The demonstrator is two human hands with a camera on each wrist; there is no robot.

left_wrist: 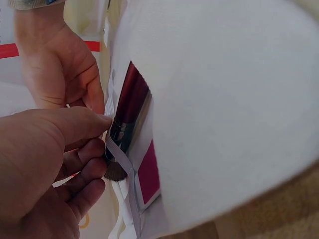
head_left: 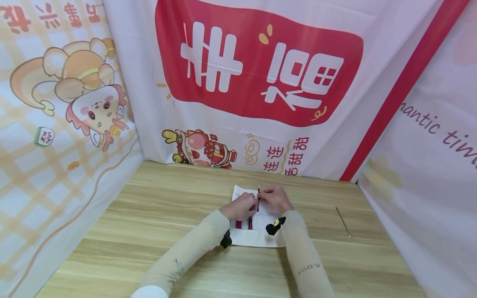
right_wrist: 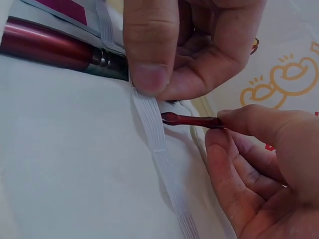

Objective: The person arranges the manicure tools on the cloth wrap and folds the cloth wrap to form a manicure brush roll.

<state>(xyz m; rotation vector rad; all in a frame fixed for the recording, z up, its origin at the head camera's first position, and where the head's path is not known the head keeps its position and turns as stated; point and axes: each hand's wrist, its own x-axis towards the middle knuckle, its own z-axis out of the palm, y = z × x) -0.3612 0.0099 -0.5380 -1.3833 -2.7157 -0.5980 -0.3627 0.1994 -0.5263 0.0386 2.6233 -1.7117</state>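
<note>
Thick dark-red-handled brush (right_wrist: 50, 47) already tucked beneath white ribbed elastic band (right_wrist: 151, 122). Slim dark-red stick (right_wrist: 192, 120), pinched by right hand (head_left: 276, 199), held at band's edge; seating apparently unfinished. Band pinched by left hand (head_left: 242, 206). Thin metal rod (head_left: 343, 222) untouched on bench (head_left: 167, 215), well right of band.

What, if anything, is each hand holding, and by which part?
The right hand pinches a slim red stick toward its end away from the elastic band; the left hand pinches that band beside the thick brush.
</note>
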